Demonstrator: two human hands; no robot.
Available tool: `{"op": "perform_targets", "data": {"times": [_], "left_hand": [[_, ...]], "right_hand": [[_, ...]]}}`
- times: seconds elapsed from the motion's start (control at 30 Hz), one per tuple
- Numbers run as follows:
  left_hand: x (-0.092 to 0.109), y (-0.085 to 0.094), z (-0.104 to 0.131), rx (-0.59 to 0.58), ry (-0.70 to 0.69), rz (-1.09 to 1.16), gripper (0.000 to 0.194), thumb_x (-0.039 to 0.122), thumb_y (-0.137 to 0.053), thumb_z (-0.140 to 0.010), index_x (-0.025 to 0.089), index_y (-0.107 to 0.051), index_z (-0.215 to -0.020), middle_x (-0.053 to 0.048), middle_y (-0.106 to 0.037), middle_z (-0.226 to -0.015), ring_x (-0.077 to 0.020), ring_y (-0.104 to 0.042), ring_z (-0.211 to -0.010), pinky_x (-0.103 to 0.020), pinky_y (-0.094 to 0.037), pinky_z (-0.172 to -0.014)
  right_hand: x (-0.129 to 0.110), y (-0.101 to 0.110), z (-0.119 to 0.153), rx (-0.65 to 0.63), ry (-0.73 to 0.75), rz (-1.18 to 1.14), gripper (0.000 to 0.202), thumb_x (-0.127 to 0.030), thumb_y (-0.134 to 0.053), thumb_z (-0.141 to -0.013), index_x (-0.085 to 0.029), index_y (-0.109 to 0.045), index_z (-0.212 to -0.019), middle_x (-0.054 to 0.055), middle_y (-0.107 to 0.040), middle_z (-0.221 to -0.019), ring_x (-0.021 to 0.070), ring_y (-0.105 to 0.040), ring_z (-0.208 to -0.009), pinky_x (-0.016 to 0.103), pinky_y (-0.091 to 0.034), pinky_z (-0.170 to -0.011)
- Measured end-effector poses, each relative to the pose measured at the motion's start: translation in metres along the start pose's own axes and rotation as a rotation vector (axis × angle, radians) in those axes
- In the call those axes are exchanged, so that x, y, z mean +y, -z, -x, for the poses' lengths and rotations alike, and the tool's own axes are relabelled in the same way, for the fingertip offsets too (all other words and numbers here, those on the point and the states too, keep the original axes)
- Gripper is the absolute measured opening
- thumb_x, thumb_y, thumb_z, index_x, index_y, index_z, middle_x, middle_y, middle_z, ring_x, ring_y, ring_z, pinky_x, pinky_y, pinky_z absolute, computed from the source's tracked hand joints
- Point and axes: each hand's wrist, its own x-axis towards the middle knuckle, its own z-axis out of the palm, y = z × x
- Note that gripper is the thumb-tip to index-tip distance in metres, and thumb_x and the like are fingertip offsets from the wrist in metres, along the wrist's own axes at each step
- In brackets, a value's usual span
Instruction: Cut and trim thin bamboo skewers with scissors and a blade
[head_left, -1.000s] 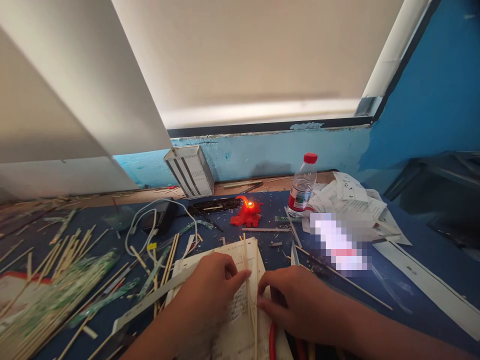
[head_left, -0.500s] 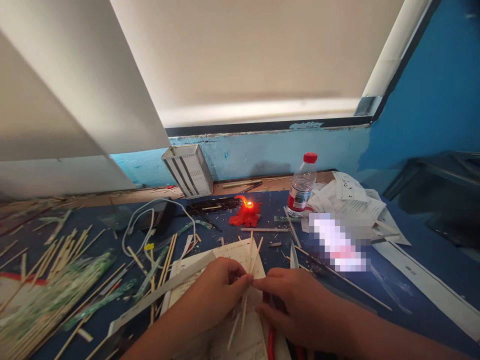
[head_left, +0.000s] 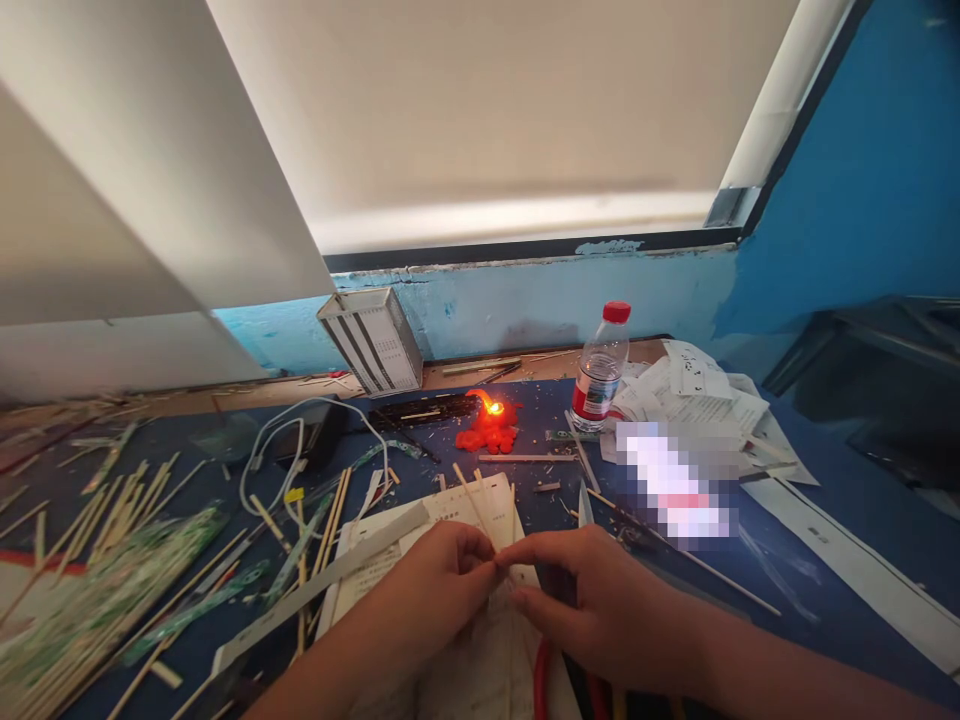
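Observation:
Thin wooden sticks [head_left: 471, 492] cross over a printed paper pad [head_left: 364, 590], their upper ends leaning apart. My left hand [head_left: 454, 575] is closed, pinching the sticks between thumb and fingertips. From the right, my right hand [head_left: 600, 595] meets it, index fingertip against the left fingertips and thumb below, closed around a stick at the crossing. The exact contact is partly covered by the fingers. Under my right hand lies a tool with red handles [head_left: 541, 680]; a pointed metal blade [head_left: 585, 505] shows beyond the knuckles.
A lit red candle [head_left: 489, 430] burns just beyond the pad. Near it stand a water bottle [head_left: 598, 375] and a paper-covered box [head_left: 371, 345]. Bundled sticks [head_left: 97, 610], a white cable [head_left: 253, 440], crumpled papers [head_left: 694, 390] and a blurred bright device [head_left: 671, 490] lie around.
The sticks have turned between my fingers; their upper ends now lean left and spread wider. My right index finger has moved slightly left, onto the left fingertips.

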Motion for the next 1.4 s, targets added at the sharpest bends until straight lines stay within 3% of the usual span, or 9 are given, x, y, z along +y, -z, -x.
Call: {"op": "perform_targets", "data": {"times": [0.2, 0.33, 0.63, 0.8, 0.93, 1.03, 1.1, 1.27, 1.4], "left_hand": [[0.003, 0.005, 0.001, 0.012, -0.063, 0.044, 0.025, 0.045, -0.066, -0.085, 0.021, -0.059, -0.081, 0.008, -0.052, -0.062, -0.0107, -0.042, -0.048, -0.024, -0.028, -0.046], [0.01, 0.006, 0.006, -0.03, -0.134, 0.101, 0.028, 0.048, -0.066, -0.087, 0.02, -0.062, -0.085, 0.009, -0.047, -0.062, -0.01, -0.039, -0.05, -0.024, -0.029, -0.049], [0.015, 0.011, 0.008, -0.037, -0.354, 0.338, 0.03, 0.047, -0.074, -0.09, 0.018, -0.069, -0.083, 0.001, -0.067, -0.073, -0.0134, -0.058, -0.063, -0.028, -0.047, -0.063], [0.01, 0.014, 0.003, -0.06, -0.368, 0.46, 0.027, 0.044, -0.077, -0.09, 0.018, -0.073, -0.096, 0.0, -0.073, -0.075, -0.015, -0.067, -0.07, -0.029, -0.053, -0.071], [0.012, 0.015, 0.001, -0.033, -0.252, 0.605, 0.035, 0.043, -0.082, -0.087, 0.018, -0.072, -0.109, -0.006, -0.081, -0.096, -0.0221, -0.077, -0.084, -0.036, -0.059, -0.08], [0.014, 0.015, 0.001, 0.0, -0.224, 0.654, 0.034, 0.043, -0.082, -0.086, 0.019, -0.07, -0.106, -0.009, -0.081, -0.109, -0.0257, -0.078, -0.094, -0.039, -0.06, -0.086], [0.014, 0.015, 0.001, 0.009, -0.237, 0.653, 0.031, 0.043, -0.081, -0.087, 0.018, -0.07, -0.102, -0.008, -0.081, -0.102, -0.0238, -0.078, -0.087, -0.039, -0.06, -0.083], [0.013, 0.013, 0.0, -0.027, -0.263, 0.562, 0.031, 0.047, -0.074, -0.091, 0.017, -0.069, -0.097, -0.004, -0.076, -0.082, -0.0178, -0.071, -0.065, -0.032, -0.055, -0.065], [0.013, 0.009, 0.003, 0.063, -0.315, 0.255, 0.033, 0.047, -0.062, -0.097, 0.019, -0.067, -0.082, 0.0, -0.068, -0.072, -0.0163, -0.062, -0.064, -0.031, -0.048, -0.065]], "right_hand": [[-0.001, 0.002, -0.003, 0.042, 0.035, -0.028, 0.034, -0.033, -0.068, -0.095, -0.033, -0.075, -0.129, -0.002, -0.072, -0.078, 0.014, -0.063, -0.066, 0.025, -0.048, -0.065], [0.0, 0.005, -0.006, 0.074, 0.012, -0.09, 0.028, -0.034, -0.067, -0.096, -0.025, -0.077, -0.122, 0.001, -0.075, -0.083, 0.0147, -0.063, -0.07, 0.025, -0.048, -0.066], [-0.005, 0.009, -0.002, -0.18, 0.084, -0.099, 0.016, -0.027, -0.064, -0.097, -0.017, -0.076, -0.089, -0.006, -0.056, -0.066, 0.0098, -0.045, -0.06, 0.022, -0.036, -0.055], [-0.002, 0.005, 0.0, -0.242, 0.104, -0.065, 0.021, -0.028, -0.058, -0.101, -0.02, -0.077, -0.101, -0.003, -0.071, -0.078, 0.0111, -0.058, -0.065, 0.02, -0.042, -0.059], [-0.005, 0.007, -0.003, -0.157, 0.141, 0.101, 0.022, -0.023, -0.055, -0.1, -0.019, -0.076, -0.097, -0.001, -0.073, -0.078, 0.0122, -0.06, -0.066, 0.022, -0.044, -0.061], [-0.008, 0.009, -0.005, -0.102, 0.163, 0.191, 0.018, -0.022, -0.057, -0.099, -0.02, -0.075, -0.1, 0.003, -0.074, -0.096, 0.016, -0.066, -0.082, 0.027, -0.047, -0.077], [-0.008, 0.009, -0.005, -0.095, 0.168, 0.247, 0.015, -0.02, -0.059, -0.097, -0.019, -0.073, -0.1, 0.006, -0.071, -0.106, 0.0187, -0.066, -0.089, 0.031, -0.048, -0.081], [-0.005, 0.003, -0.006, -0.131, 0.159, 0.312, 0.003, -0.021, -0.067, -0.091, -0.019, -0.067, -0.093, 0.007, -0.066, -0.104, 0.0189, -0.063, -0.085, 0.029, -0.046, -0.074], [-0.005, -0.004, -0.006, -0.123, 0.121, 0.319, 0.016, -0.033, -0.073, -0.09, -0.021, -0.066, -0.098, 0.007, -0.067, -0.106, 0.0193, -0.062, -0.084, 0.029, -0.045, -0.073]]}}
